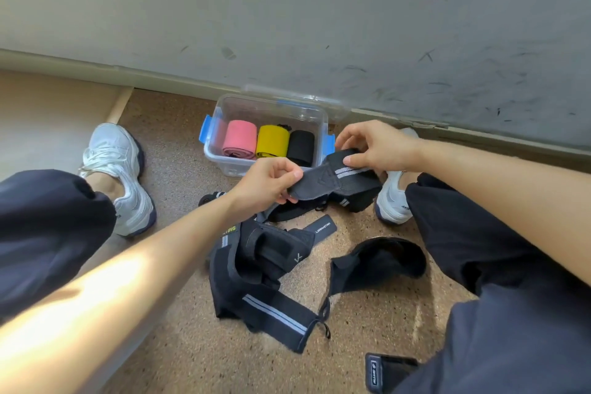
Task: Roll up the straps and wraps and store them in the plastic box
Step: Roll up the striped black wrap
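Knees (48, 233), wrap (323, 181) between left hand (268, 184) and right hand (380, 147), box (220, 112) beyond

Clear box (271, 107) w/ 3 rolls (240, 139); striped black wrap (332, 177) held taut; loose straps (256, 269), prob. tangled, on floor (179, 169).

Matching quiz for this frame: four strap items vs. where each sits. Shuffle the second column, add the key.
Things:
1. pink roll
2. black roll
3. striped wrap
4. strap pile

Places:
A. pinched between left hand and right hand
B. left end of box
C. loose on floor
D. right end of box

Pairs: 1-B, 2-D, 3-A, 4-C
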The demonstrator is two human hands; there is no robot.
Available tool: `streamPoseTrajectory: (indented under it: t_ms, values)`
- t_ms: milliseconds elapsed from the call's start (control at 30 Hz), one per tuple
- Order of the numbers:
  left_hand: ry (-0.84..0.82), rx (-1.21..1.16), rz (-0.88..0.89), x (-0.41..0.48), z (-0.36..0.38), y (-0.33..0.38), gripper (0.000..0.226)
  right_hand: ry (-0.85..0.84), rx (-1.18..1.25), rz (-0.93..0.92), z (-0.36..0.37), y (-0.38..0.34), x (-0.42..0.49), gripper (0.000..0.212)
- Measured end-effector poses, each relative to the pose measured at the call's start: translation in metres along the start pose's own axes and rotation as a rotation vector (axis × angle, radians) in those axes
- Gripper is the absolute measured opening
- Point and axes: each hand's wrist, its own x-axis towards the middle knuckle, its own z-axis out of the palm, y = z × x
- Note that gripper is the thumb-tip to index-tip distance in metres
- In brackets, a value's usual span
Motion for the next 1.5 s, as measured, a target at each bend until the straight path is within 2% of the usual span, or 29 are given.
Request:
streamPoseTrajectory:
  t_ms: [67,167,233,367,500,567,700,767,833,933,1000,1133,1233,1267,1400,1500]
  values:
    - [0.026,-0.053,-0.031,0.0,-0.001,0.001,0.018,-0.032,-0.03,-0.042,0.014,-0.007,-0.004,0.037]
    - [0.046,-0.183,-0.142,-0.001,-0.005,-0.002,0.018,-0.154,0.075,-0.13,0.046,-0.025,-0.014,0.058]
    - [0.049,-0.303,-0.247,-0.005,-0.009,-0.006,0.018,-0.121,0.132,-0.151,0.069,-0.03,-0.014,0.064]
    - [0.068,-0.515,-0.353,-0.01,-0.025,-0.008,0.016,0.073,0.191,-0.177,0.096,-0.039,-0.005,0.051]
    - [0.055,-0.602,-0.379,-0.013,-0.04,-0.01,0.015,0.159,0.262,-0.162,0.099,-0.052,0.0,0.026]
    - [0.042,-0.496,-0.378,-0.017,-0.049,-0.019,0.014,0.149,0.297,-0.132,0.095,-0.051,0.003,0.014]
    - [0.288,-0.312,-0.498,-0.025,-0.069,-0.065,0.017,0.103,0.332,-0.051,0.081,-0.04,0.013,0.033]
    - [0.345,-0.078,-0.609,-0.033,-0.071,-0.093,0.019,0.052,0.33,-0.028,0.075,-0.035,0.018,0.034]
    - [0.266,0.205,-0.755,-0.045,-0.062,-0.113,0.032,0.002,0.338,-0.022,0.071,-0.032,0.024,0.036]
    - [0.108,0.27,-0.894,-0.058,-0.044,-0.126,0.056,-0.034,0.352,-0.026,0.068,-0.029,0.028,0.039]
    - [0.102,0.28,-0.875,-0.061,-0.037,-0.132,0.072,-0.056,0.351,-0.026,0.069,-0.028,0.028,0.037]
    - [0.176,0.281,-0.807,-0.065,-0.038,-0.138,0.087,-0.094,0.319,-0.033,0.074,-0.03,0.024,0.029]
    - [0.262,0.126,-0.738,-0.067,-0.038,-0.142,0.059,-0.115,0.297,-0.048,0.076,-0.036,0.02,0.02]
    - [0.295,0.063,-0.735,-0.068,-0.038,-0.144,0.057,-0.111,0.29,-0.054,0.076,-0.038,0.019,0.018]
    - [0.351,-0.084,-0.67,-0.067,-0.039,-0.14,0.074,-0.092,0.274,-0.077,0.072,-0.045,0.015,0.012]
    - [0.296,-0.018,-0.503,-0.072,-0.04,-0.111,0.051,-0.074,0.23,-0.108,0.069,-0.048,0.01,0.011]
